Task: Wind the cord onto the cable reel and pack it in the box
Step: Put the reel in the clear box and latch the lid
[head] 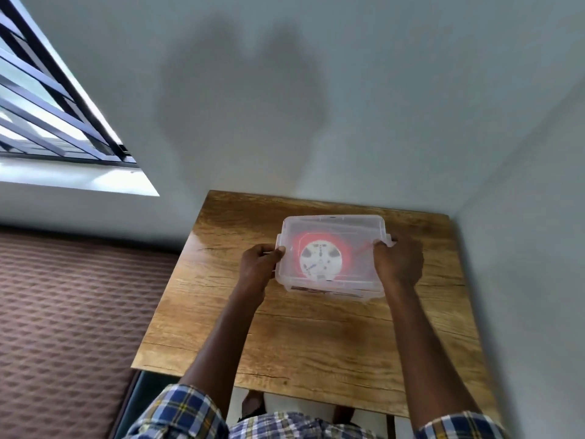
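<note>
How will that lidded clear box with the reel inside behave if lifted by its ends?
The clear box looks like thin plastic, so its walls may flex slightly. The reel lies flat with spare room around it, so it could slide if the box tilts. The left hand and right hand grip opposite ends, which should keep it level.

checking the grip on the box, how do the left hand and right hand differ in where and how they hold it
The left hand is at the left end of the box, fingers curled at its side latch, thumb tip on the lid edge. The right hand is at the opposite, right end, fingers hooked over that latch, the back of the hand facing the camera. The right hand sits slightly farther from the person than the left. Both press on the closed box, which holds the cable reel.
</note>
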Tool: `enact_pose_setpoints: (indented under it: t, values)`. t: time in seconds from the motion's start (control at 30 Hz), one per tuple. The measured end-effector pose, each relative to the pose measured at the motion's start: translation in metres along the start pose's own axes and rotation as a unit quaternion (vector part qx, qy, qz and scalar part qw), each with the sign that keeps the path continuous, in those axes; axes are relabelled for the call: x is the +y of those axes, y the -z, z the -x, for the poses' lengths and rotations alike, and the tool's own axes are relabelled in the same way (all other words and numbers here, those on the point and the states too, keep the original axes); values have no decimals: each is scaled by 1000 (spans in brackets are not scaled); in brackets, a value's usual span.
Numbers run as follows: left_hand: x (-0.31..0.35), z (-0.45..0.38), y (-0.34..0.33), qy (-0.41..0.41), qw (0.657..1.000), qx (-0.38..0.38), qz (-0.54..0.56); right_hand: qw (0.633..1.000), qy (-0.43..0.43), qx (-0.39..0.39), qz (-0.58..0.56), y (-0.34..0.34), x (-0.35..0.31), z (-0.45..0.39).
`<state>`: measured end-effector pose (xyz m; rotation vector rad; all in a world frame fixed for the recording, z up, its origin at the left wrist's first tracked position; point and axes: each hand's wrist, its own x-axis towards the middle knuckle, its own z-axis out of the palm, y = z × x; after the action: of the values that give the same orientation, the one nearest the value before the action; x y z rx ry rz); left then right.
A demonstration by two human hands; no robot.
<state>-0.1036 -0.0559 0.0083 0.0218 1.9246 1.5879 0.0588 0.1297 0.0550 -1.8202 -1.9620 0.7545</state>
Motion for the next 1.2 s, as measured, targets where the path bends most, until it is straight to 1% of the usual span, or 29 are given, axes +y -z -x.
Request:
enact_pose_setpoints:
  t: [0.07, 0.13, 0.17, 0.23, 0.3, 0.33, 0.4, 0.43, 0.5, 0.6, 0.73, 0.87, 1.0, 1.13, 1.17, 1.2]
  values:
    - [0, -3, -1, -4, 1000, -3, -18, 998, 21, 26, 59, 2, 2, 7]
    - [-1, -9, 0, 10, 1000, -9, -19, 989, 107, 58, 88, -3, -5, 18]
    - [-1, -11, 0, 26, 999, -14, -13, 983, 158, 52, 75, -8, -11, 22]
    - [2, -14, 0, 69, 997, -27, 13, 966, 254, -15, 43, -21, -26, 34]
    - [5, -17, 5, 107, 992, -42, 43, 934, 332, -106, 75, -41, -42, 55]
    - [5, -19, 7, 118, 990, -49, 56, 918, 355, -142, 106, -52, -47, 65]
    - [5, -21, 8, 128, 987, -64, 67, 900, 353, -202, 158, -72, -44, 75]
    - [4, -22, 10, 133, 986, -68, 69, 894, 347, -219, 180, -81, -39, 77]
    - [5, -25, 12, 150, 984, -67, 73, 888, 345, -223, 207, -92, -27, 75]
    - [10, -25, 10, 183, 976, -75, 90, 890, 342, -221, 207, -97, -17, 70]
    - [11, -23, 7, 183, 977, -74, 85, 891, 340, -225, 200, -93, -16, 70]
    - [9, -22, 3, 139, 988, -57, 27, 909, 317, -213, 169, -84, -9, 65]
    - [7, -21, 0, 79, 995, -36, -42, 934, 273, -157, 167, -71, 11, 45]
    - [9, -17, -4, 30, 995, -17, -97, 940, 269, -123, 169, -66, 27, 34]
    - [11, -15, -6, 6, 992, -7, -123, 942, 273, -116, 159, -66, 27, 34]
    - [12, -13, -8, -33, 984, 4, -174, 945, 276, -104, 142, -66, 26, 35]
